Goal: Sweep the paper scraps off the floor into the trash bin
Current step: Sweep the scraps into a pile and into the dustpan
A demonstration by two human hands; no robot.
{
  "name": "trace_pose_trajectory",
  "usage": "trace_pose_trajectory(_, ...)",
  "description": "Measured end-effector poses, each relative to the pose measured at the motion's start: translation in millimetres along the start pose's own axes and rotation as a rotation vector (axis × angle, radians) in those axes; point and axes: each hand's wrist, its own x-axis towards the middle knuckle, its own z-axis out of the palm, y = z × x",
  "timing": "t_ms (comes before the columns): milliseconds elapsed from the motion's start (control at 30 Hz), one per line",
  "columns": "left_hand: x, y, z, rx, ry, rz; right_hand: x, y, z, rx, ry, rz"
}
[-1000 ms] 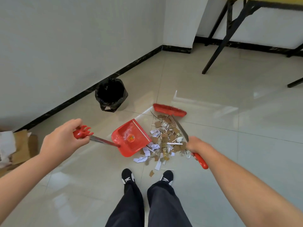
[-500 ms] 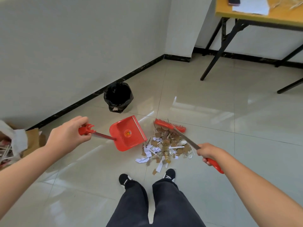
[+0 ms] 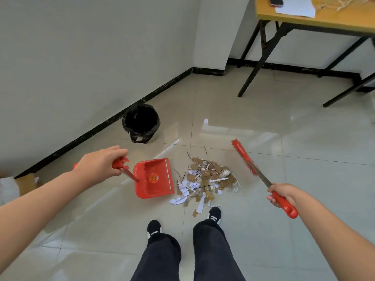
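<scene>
A heap of white and brown paper scraps (image 3: 207, 179) lies on the tiled floor just ahead of my feet. My left hand (image 3: 100, 164) grips the handle of a red dustpan (image 3: 155, 180), whose open edge sits against the left side of the heap. My right hand (image 3: 281, 194) grips the red handle of a broom; its red broom head (image 3: 243, 156) is lifted to the right of the heap, clear of the scraps. A trash bin (image 3: 141, 122) lined with a black bag stands by the wall beyond the dustpan.
A wall with a black skirting (image 3: 81, 138) runs along the left. A yellow-topped table (image 3: 316, 19) on black legs stands at the back right with papers on it. Cardboard and white bags (image 3: 18, 185) lie at the far left.
The broom head has swung from behind the heap to its right and risen off the floor. The dustpan has turned so its edge faces the scraps. The view has tilted up.
</scene>
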Motion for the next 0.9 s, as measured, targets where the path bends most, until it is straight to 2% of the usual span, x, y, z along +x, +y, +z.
trace_pose_trajectory(233, 21, -19, 28, 0.074, -0.069, 0.104, 18, -5, 59, 0.121, 0.060, 0.091)
trace_pose_trajectory(367, 35, -26, 27, 0.073, -0.033, 0.174, 30, 2, 92, 0.062, 0.033, 0.121)
trace_pose_trajectory(467, 38, -27, 27, 0.077, -0.034, 0.197, 42, 18, 115, 0.067, 0.105, 0.095)
trace_pose_trajectory(600, 37, -11, 30, 0.110, -0.041, 0.249, 32, 42, 152, 0.034, 0.148, 0.082)
trace_pose_trajectory(900, 40, 33, 43, 0.064, -0.040, 0.278, -11, 47, 195, -0.041, 0.074, 0.053)
